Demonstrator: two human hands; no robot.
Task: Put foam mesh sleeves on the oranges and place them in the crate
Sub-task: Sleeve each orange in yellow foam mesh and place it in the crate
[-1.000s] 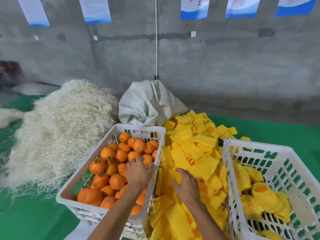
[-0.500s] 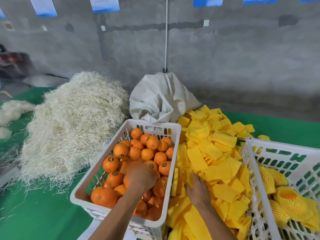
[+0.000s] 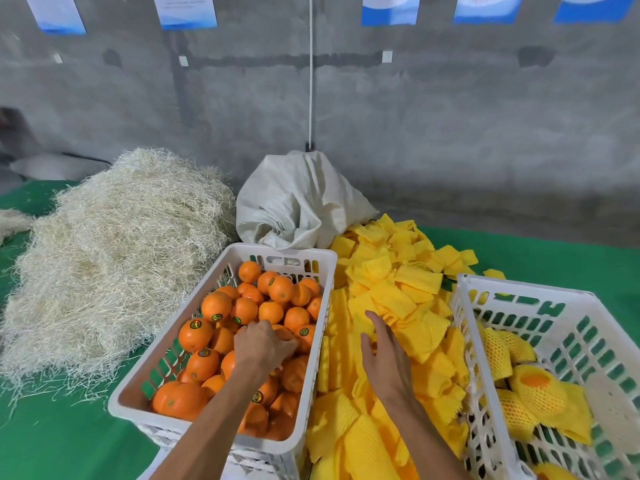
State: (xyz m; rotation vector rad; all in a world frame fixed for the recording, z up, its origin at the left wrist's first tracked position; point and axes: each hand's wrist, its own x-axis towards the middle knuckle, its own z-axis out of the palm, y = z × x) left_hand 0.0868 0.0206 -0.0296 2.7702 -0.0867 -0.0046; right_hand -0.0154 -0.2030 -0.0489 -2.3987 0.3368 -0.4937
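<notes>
A white crate (image 3: 221, 282) on the left holds several bare oranges (image 3: 281, 288) with stickers. My left hand (image 3: 260, 345) reaches into it and curls its fingers round one orange (image 3: 284, 332) near the crate's right wall. A heap of yellow foam mesh sleeves (image 3: 394, 292) lies between the two crates. My right hand (image 3: 382, 349) rests on this heap with fingers spread and fairly straight, holding nothing. On the right, a second white crate (image 3: 519, 289) contains several oranges wrapped in sleeves (image 3: 540, 393).
A big pile of pale straw-like fibre (image 3: 114, 251) lies to the left on the green surface (image 3: 62, 441). A white sack (image 3: 298, 202) stands behind the crates against a grey concrete wall, with a white cord running up from it.
The view has shifted slightly. My left hand has closed round an orange deeper in the left crate. My right hand has moved forward over the sleeve heap with its fingers opened.
</notes>
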